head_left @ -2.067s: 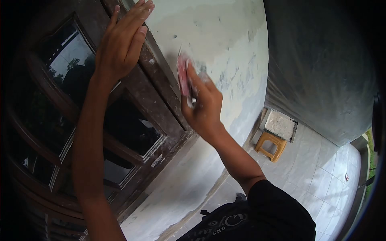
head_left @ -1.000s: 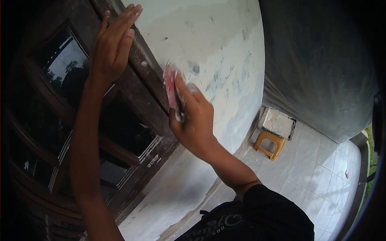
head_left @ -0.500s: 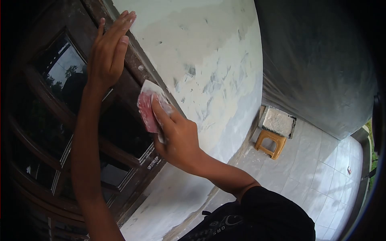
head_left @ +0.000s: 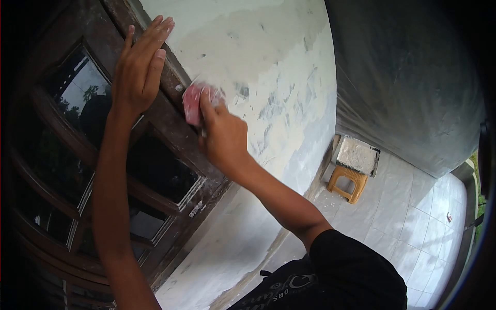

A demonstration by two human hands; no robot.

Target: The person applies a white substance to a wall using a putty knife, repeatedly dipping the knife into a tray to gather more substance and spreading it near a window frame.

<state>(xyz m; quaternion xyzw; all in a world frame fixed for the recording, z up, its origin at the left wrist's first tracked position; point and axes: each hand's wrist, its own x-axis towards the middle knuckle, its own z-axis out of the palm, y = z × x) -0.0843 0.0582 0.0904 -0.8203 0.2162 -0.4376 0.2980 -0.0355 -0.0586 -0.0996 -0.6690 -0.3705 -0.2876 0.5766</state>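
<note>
My right hand (head_left: 225,132) grips a putty scraper (head_left: 194,103) with a red, putty-smeared body, its blade edge blurred against the wall beside the door frame. Patchy white and grey filler covers the wall (head_left: 248,51), with dark scuffs near the scraper. My left hand (head_left: 139,70) rests with fingers stretched out on the dark wooden door frame (head_left: 173,85), holding nothing. White residue marks its fingertips. Below and behind that forearm is the brown door (head_left: 95,26) with glass panes.
A tray of pale putty (head_left: 357,156) sits on a yellow plastic stool (head_left: 347,184) by the wall's foot. Dark plastic sheeting (head_left: 403,77) hangs at the right. Grey tiles (head_left: 392,217) cover the floor, with a small red-and-white item (head_left: 449,217) on them.
My right hand has moved the scraper up and slightly right, from over the door frame's edge onto the wall. My left hand has stayed in place.
</note>
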